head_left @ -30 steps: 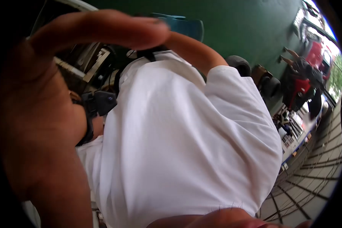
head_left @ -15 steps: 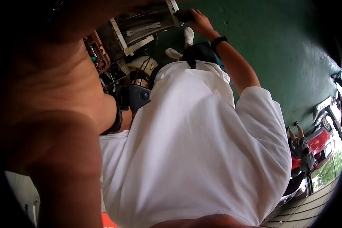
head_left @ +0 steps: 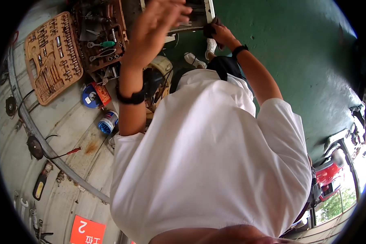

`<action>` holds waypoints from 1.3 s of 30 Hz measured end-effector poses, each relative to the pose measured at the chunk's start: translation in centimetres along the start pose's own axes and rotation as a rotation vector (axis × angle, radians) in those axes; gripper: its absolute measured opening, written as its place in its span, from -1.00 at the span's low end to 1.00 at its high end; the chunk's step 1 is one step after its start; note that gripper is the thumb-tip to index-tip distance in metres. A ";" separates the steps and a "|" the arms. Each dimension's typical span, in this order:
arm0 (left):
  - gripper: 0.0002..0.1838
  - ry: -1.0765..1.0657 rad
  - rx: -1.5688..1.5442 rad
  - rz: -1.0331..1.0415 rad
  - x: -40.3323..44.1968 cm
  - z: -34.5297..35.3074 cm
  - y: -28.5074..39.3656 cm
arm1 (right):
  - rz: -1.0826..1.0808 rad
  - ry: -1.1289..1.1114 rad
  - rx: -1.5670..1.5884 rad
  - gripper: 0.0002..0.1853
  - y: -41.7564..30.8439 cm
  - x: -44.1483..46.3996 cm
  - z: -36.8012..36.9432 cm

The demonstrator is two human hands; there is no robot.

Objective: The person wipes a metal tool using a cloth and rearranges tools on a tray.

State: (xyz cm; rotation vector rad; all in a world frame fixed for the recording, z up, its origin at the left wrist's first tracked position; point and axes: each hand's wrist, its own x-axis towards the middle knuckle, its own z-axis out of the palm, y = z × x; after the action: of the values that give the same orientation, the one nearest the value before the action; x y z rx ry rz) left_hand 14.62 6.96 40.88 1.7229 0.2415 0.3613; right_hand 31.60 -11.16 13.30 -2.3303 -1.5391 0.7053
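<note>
My left hand is raised beside the open drawer, its fingers blurred but apart, with nothing visible in them. Below that arm lies a brown tool tray with a green-handled ratchet and loose tools. At the drawer's right edge, my right hand is closed round a dark cloth. The cloth is small and crumpled, and its full shape is hidden. Both wrists wear black bands.
A tan socket set case lies at upper left. Close by are a blue disc, a red box and a blue-and-white can. A grey hose runs down the wall panel. A red vehicle stands far right.
My left arm, close to the camera before, has swung away and uncovered the tool case and wall. My right hand has shifted slightly right and down with the dark cloth.
</note>
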 end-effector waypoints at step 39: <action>-0.27 0.781 0.189 -0.773 -4.1 20.3 -28.7 | -0.524 -0.473 -0.300 -0.41 5.4 16.4 -4.0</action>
State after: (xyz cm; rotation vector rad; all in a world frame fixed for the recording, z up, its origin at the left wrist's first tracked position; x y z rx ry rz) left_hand 19.51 -7.88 9.08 1.4544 1.4918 0.4180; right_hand 43.20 1.84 10.03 -1.8628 -2.4853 0.9762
